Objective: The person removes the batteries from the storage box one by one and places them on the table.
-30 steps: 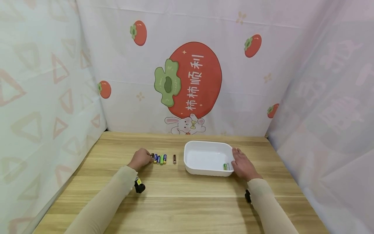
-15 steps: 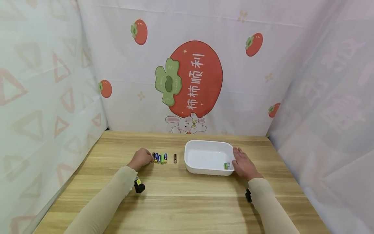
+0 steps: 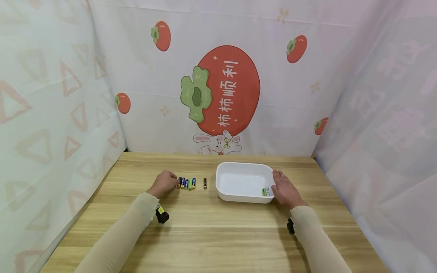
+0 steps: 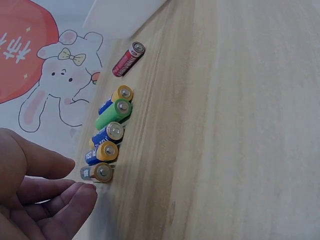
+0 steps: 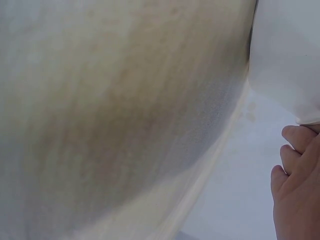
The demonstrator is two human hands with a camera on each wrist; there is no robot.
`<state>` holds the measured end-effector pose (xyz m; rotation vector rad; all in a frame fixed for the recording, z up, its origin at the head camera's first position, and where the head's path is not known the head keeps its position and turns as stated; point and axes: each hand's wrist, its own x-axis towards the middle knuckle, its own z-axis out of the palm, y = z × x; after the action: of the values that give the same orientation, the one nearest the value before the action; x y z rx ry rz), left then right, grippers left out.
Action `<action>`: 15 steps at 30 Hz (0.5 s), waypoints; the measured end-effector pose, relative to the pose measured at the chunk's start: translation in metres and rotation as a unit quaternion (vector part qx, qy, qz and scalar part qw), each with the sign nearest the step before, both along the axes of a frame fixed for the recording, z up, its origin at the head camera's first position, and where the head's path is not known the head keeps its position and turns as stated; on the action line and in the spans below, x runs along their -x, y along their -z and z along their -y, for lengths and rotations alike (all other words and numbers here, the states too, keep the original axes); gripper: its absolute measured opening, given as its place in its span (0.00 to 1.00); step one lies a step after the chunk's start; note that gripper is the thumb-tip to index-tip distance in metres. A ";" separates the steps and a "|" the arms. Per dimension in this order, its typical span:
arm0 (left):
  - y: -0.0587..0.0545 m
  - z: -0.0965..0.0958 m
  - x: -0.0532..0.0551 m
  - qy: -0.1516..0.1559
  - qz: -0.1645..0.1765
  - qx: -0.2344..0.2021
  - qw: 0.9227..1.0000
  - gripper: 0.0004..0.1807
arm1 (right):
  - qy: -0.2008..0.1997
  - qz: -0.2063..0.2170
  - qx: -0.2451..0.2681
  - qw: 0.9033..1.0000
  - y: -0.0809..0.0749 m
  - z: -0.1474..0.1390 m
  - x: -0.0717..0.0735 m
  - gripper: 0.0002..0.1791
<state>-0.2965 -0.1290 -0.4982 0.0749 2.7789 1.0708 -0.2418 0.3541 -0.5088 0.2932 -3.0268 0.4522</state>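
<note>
Several AA-type batteries stand in a close row of lying cylinders on the table: a brown-and-dark battery [image 3: 179,182] at the left end, then blue-and-yellow ones and a green battery [image 4: 114,114]. My left hand [image 3: 165,182] is beside the left end, its thumb and fingertips apart and right by the end battery. A single red-brown battery [image 3: 205,183] lies to the right of the row. My right hand [image 3: 286,190] rests against the right side of a white plastic basin [image 3: 223,195], fingers along its wall. A green battery [image 3: 264,192] lies in the basin's front right corner, a pale patterned piece beside it.
The wood-grain table [image 3: 218,235] ends at a white backdrop [image 3: 146,129] printed with persimmons and a rabbit. Pale cloth walls rise on the left and right sides. A black wrist camera [image 3: 162,215] hangs under the left forearm.
The dark battery at the left end now sits slightly closer to the row, with my left hand shifted slightly right beside it. My right hand stays at the basin.
</note>
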 end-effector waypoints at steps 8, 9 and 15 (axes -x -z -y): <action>-0.013 -0.011 -0.002 0.006 -0.010 -0.029 1.000 0.16 | -0.004 -0.005 -0.001 1.000 -0.002 -0.001 0.001 0.33; -0.015 -0.013 -0.002 0.008 -0.009 -0.033 0.999 0.16 | -0.004 -0.004 -0.001 1.000 -0.002 -0.001 0.001 0.33; -0.023 -0.031 -0.002 0.002 0.006 -0.055 0.998 0.14 | -0.005 -0.003 0.000 1.000 -0.003 0.000 -0.002 0.33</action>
<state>-0.2944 -0.0980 -0.4750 0.0874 2.7064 1.2189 -0.2402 0.3543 -0.5057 0.3094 -3.0215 0.4500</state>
